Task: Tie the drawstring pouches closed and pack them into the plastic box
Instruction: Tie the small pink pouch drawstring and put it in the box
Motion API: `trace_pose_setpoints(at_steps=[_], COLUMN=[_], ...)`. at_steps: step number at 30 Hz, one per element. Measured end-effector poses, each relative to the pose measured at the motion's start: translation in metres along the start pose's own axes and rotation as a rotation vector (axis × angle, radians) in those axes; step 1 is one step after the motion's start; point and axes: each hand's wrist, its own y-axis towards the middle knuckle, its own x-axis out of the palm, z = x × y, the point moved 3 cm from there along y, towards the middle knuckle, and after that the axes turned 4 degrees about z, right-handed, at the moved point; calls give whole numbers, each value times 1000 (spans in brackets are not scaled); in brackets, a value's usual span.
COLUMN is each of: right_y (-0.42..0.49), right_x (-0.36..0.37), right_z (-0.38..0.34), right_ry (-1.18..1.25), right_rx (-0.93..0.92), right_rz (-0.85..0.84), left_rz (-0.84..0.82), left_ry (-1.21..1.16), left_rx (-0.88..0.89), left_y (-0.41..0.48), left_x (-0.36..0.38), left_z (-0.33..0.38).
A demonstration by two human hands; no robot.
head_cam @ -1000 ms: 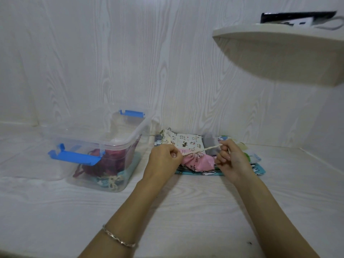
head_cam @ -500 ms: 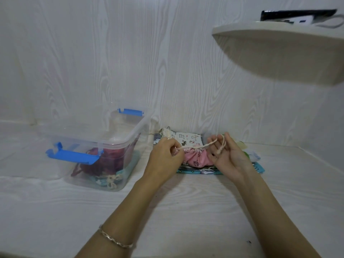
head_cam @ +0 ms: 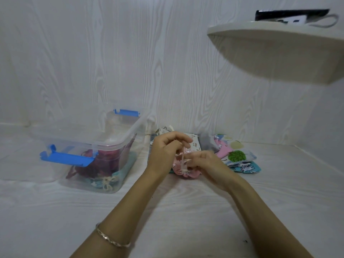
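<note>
The small pink printed drawstring pouch (head_cam: 192, 175) lies on the white wood-grain counter (head_cam: 186, 216), near its back wall and just in front of a flat pile of other printed fabric pouches (head_cam: 236, 157) in white, pink, green and blue. Both hands are on it. The left hand (head_cam: 164, 153) is raised a little above the pouch, its fingers curled and pinching the cream drawstring cord (head_cam: 183, 158), which runs down from them to the gathered mouth of the pouch. The right hand (head_cam: 208, 165) sits lower and touches the pouch, fingers bent around the same cord – exactly how the cord passes between them is hidden. A thin silver bracelet (head_cam: 111, 240) circles the left wrist.

To the left stands the clear plastic box (head_cam: 78, 141) with blue latch handles (head_cam: 67, 158), lid off. Inside it lie a dark red pouch (head_cam: 104, 162) and a teal pouch (head_cam: 128, 164) with a cream bow – both against the near wall. A white shelf (head_cam: 279, 53) juts out at upper right, carrying a black flat object (head_cam: 290, 13).
</note>
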Motion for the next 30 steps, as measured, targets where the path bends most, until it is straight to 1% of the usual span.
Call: trace_pose_setpoints(at_steps=[2,5,7,8,13,18,22,26,28,30], right_y=[0,2,3,4,4,1,-2,-1,-1,-1], right_x=[0,-2,-5,-6,-6,-6,-4,-3,-2,-3], right_z=[0,1,0,-1,-2,-6,-10,-8,-8,-9], right_ry=[-41,51,110,123,169,92,124,110,97,78], right_rx=[-22,-14,0,5,-29,-63,-69,-60,-51,-68], right_rz=[24,64,91,101,131,174,212,212,209,226], left_rz=[-28,-94,-127,-137,-131,-209,-301,-232,-218,-180], left_ry=[0,87,219,241,230,217,249,370,352,378], left_rx=[-97,-179,-194,-197,-241,-205,-173,-103,-111,-83], left_y=[5,4,0,-2,-1,-3,-6,-4,-3,-2], left_x=[4,6,3,1,-6,-5,-4,-5,-7,-10], left_z=[-4,-16,-25,-28,-34,-37,-32,-33,-36,-36])
